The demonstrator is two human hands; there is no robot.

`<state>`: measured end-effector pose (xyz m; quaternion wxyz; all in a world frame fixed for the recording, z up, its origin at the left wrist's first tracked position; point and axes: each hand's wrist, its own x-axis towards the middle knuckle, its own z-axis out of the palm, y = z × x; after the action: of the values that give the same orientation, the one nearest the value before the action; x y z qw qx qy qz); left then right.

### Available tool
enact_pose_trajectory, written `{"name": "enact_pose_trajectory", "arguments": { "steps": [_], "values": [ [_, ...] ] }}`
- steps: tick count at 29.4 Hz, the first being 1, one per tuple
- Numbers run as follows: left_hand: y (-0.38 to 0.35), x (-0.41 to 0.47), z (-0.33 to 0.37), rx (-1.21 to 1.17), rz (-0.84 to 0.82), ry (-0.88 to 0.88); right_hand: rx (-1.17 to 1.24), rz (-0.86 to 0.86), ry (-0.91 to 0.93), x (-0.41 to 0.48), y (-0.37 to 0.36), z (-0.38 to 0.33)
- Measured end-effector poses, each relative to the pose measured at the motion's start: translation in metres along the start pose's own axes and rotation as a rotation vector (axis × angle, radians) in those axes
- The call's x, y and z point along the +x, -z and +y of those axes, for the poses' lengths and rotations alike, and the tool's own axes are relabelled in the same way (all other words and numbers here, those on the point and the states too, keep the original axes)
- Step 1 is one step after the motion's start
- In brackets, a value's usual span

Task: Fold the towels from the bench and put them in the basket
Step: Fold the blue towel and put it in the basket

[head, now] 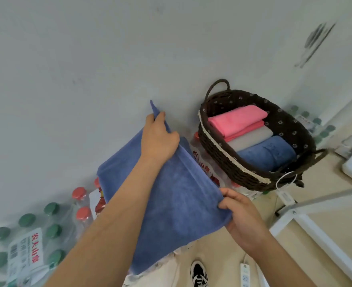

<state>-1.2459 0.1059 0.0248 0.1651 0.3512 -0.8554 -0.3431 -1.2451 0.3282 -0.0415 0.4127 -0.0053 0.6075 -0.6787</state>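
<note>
- Already three folded towels (251, 137) are lying in the basket (233, 160).
- Now the left hand (158, 137) and right hand (239, 212) are pinching another blue towel (171, 204) mid-fold, not yet basketed.

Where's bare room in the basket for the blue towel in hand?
Free: the bare lining strip of the basket, between the pink towel, grey towel, folded blue towel and its right wall. Crowded: the basket's left side, full of towels; bottles along the wall left of it.
</note>
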Motion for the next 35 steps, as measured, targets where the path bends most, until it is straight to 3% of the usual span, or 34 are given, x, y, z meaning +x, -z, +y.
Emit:
{"name": "enact_pose_trajectory", "arguments": {
  "steps": [3,5,8,11,14,17,19,23,25,27,29,33,35],
  "values": [
    [-0.031,-0.021,-0.003,0.020,-0.124,-0.067,0.051,0.239,0.032,0.019,0.032,0.007],
    [-0.020,-0.075,-0.040,0.080,-0.074,-0.004,0.098,0.371,-0.004,0.024,0.037,0.018],
    [0.006,-0.161,-0.094,0.352,0.029,0.265,0.117,0.286,-0.187,0.038,0.031,0.028],
    [0.007,-0.203,-0.105,0.448,-0.098,0.398,0.162,0.211,-0.227,0.043,0.037,0.031],
    [0.005,-0.227,-0.103,0.518,-0.169,0.342,0.176,0.185,-0.225,0.039,0.040,0.030],
    [0.009,-0.236,-0.105,0.523,-0.079,0.353,0.171,0.155,-0.230,0.032,0.047,0.029],
    [0.007,-0.233,-0.110,0.370,-0.071,0.438,0.185,0.147,-0.260,0.032,0.048,0.026],
    [0.001,-0.237,-0.107,-0.526,0.021,0.548,0.373,0.156,-0.282,0.025,0.047,0.024],
    [0.015,-0.237,-0.109,-0.826,0.082,0.626,0.415,0.142,-0.268,0.015,0.043,0.015],
    [0.058,-0.246,-0.112,-1.120,0.099,0.531,0.368,0.102,-0.089,-0.023,0.024,-0.002],
    [0.090,-0.243,-0.113,-1.148,0.125,0.405,0.300,0.062,0.096,-0.043,0.005,-0.026],
    [0.159,-0.251,-0.073,-0.643,0.417,0.058,0.424,-0.024,0.480,-0.111,-0.057,-0.083],
    [0.198,-0.263,-0.054,-0.644,0.547,-0.075,0.448,-0.108,0.626,-0.151,-0.078,-0.107]
  ]
}}
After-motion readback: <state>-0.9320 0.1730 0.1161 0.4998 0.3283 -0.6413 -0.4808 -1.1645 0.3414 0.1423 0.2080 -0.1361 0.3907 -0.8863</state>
